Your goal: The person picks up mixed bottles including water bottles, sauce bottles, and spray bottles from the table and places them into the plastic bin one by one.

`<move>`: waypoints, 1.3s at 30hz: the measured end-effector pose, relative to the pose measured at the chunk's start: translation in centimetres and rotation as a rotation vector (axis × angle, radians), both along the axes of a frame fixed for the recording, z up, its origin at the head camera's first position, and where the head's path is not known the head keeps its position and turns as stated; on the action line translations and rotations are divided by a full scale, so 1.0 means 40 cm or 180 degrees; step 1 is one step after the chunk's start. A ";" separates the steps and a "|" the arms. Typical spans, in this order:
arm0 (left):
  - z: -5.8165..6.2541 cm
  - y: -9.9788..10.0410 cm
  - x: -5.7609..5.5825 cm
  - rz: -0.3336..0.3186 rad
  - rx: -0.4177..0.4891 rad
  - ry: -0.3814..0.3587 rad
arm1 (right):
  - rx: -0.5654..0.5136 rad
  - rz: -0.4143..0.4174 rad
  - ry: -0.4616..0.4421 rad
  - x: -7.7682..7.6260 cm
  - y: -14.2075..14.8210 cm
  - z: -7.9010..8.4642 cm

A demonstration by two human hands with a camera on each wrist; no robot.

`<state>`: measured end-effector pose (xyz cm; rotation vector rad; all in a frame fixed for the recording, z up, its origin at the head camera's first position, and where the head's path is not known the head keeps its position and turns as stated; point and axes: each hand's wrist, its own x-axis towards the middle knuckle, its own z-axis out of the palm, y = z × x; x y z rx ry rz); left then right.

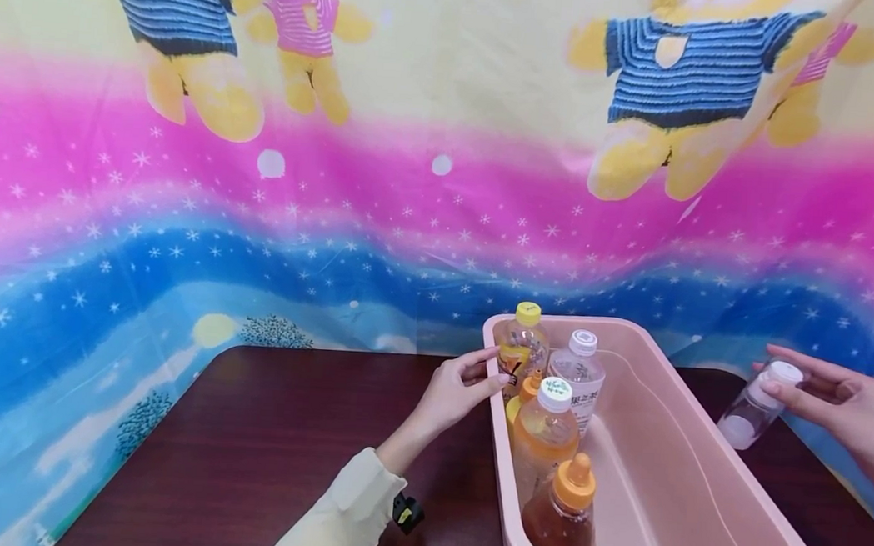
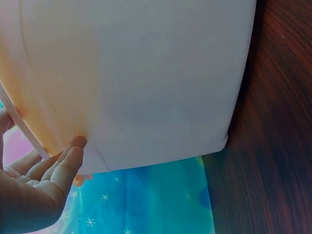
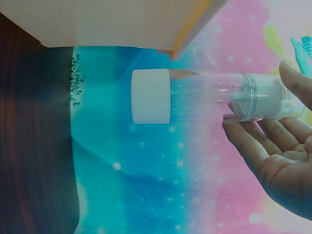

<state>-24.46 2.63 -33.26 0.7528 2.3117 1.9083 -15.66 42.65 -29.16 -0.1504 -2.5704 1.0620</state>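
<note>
In the head view, my left hand (image 1: 465,393) grips the left rim of a pink plastic tub (image 1: 696,456), its thumb at the inner side. The left wrist view shows its fingers (image 2: 66,168) against the tub's outer wall. To the right of the tub, my right hand (image 1: 842,406) holds a small clear bottle (image 1: 755,407) between thumb and fingers, tilted and close to the outer wall. In the right wrist view this bottle (image 3: 204,96) has a white base and a white inner part at its top end.
Bottles stand along the tub's left side: a yellow-capped one (image 1: 525,353), a white-capped one with a printed label (image 1: 577,378), another white-capped one (image 1: 547,434), and an orange-topped one with brown contents (image 1: 560,523). The dark wooden table (image 1: 283,447) meets a patterned cloth (image 1: 380,219).
</note>
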 end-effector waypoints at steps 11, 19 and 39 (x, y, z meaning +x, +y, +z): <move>-0.032 0.007 -0.027 0.0028 0.0037 0.0022 | -0.0570 0.0725 0.0626 0.010 0.012 0.046; -0.030 0.006 -0.026 0.0017 0.0033 0.0039 | -0.0490 0.0853 0.0834 0.015 0.007 0.081; -0.031 0.005 -0.025 -0.0003 0.0084 0.0054 | -0.0304 0.0853 0.1004 0.032 -0.025 0.110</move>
